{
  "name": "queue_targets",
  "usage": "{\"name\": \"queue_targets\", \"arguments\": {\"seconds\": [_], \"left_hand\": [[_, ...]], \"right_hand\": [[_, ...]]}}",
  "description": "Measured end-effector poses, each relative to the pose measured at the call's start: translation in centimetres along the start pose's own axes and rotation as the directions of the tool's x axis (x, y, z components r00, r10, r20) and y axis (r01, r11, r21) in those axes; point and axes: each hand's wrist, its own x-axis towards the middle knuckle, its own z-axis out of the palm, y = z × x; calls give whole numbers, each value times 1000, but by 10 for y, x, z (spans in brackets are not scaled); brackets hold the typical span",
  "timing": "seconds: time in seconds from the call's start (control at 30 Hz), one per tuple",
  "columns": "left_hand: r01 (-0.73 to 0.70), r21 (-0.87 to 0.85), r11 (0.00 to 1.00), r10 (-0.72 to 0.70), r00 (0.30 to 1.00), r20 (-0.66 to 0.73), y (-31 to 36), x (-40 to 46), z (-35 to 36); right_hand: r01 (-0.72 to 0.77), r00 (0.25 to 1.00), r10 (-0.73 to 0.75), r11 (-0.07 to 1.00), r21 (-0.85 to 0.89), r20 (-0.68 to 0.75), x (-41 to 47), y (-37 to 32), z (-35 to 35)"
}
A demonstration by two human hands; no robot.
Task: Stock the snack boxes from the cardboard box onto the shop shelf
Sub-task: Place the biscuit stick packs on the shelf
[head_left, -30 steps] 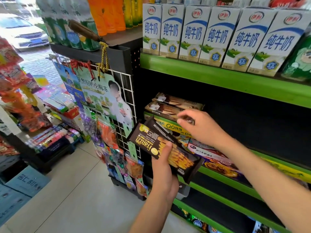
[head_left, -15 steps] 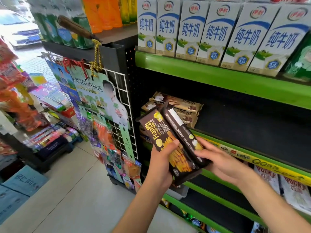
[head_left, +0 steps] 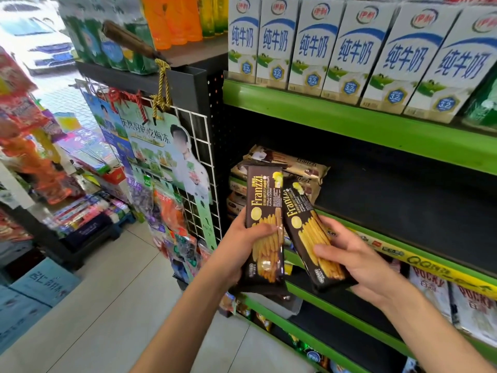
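The left hand [head_left: 242,246] grips one dark snack box [head_left: 265,224] and the right hand [head_left: 357,261] clamps a second box [head_left: 309,232], both held upright before the shelf [head_left: 403,200], probably to separate them for stacking beside the stocked packs [head_left: 290,165].

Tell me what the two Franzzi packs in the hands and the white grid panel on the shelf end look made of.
Left pack and right pack: probably glossy printed plastic film; light glints on the dark surface, though thin card is possible. Grid panel: thin metal wire with a white coating, judging by its slim, straight, evenly spaced bars.
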Motion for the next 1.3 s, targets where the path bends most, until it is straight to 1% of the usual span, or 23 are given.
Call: {"name": "queue_targets", "arguments": {"seconds": [0.1, 0.17, 0.23, 0.27, 0.33, 0.47, 0.57, 0.63, 0.7, 0.77, 0.87, 0.93, 1.07, 1.17, 1.3], "left_hand": [[43, 22, 999, -45, 995, 85, 8, -2, -21], [89, 1, 996, -88, 978, 191, 13, -4, -35], [122, -63, 991, -100, 956, 276, 15, -7, -47], [130, -84, 988, -101, 953, 287, 15, -7, -51], [121, -71, 990, -99, 960, 263, 14, -9, -57], [69, 15, 998, -71, 975, 212, 20, -9, -65], [-3, 161, 987, -32, 977, 212, 32, -9, -66], [-35, 222, 974, -18, 973, 231, 39, -10, -68], [-27, 234, 972, -28, 973, 228, 46, -10, -72], [-20, 300, 954, -50, 973, 224, 56, -10, -76], [-43, 467, 883, -103, 954, 282, 72, -8, -77], [-54, 520, 852, -134, 939, 316, 77, -5, -72], [-58, 499, 865, -150, 919, 365, 73, 1, -56], [-70, 479, 875, -148, 903, 403, 66, 4, -47], [-78, 468, 880, -167, 873, 459, 60, 7, -43]], "right_hand": [[-26, 999, 25, 999, 43, 45, -5, 0, -2], [-22, 995, 24, 1000, -18, 96, -10, -1, -5], [-22, 993, 33, 996, -90, 117, -15, -1, -8], [-23, 993, 34, 995, -95, 111, -17, -2, -10], [-19, 997, 27, 994, -108, 70, -20, -5, -13], [-33, 996, 16, 981, -190, -87, -21, -11, -16], [-9, 992, -18, 977, -215, -125, -22, -20, -18], [50, 984, -81, 981, -190, -161, -23, -25, -21], [132, 968, -156, 983, -128, -197, -23, -29, -25], [201, 953, -218, 974, -100, -209, -23, -29, -28], [202, 949, -223, 973, -113, -223, -20, -25, -27], [168, 956, -186, 981, -97, -227, -17, -20, -23], [117, 964, -122, 993, -36, -236, -12, -9, -12], [134, 969, -129, 991, 11, -212, -12, -6, -4], [168, 978, -148, 977, 131, -146, -15, -5, -1]]}}
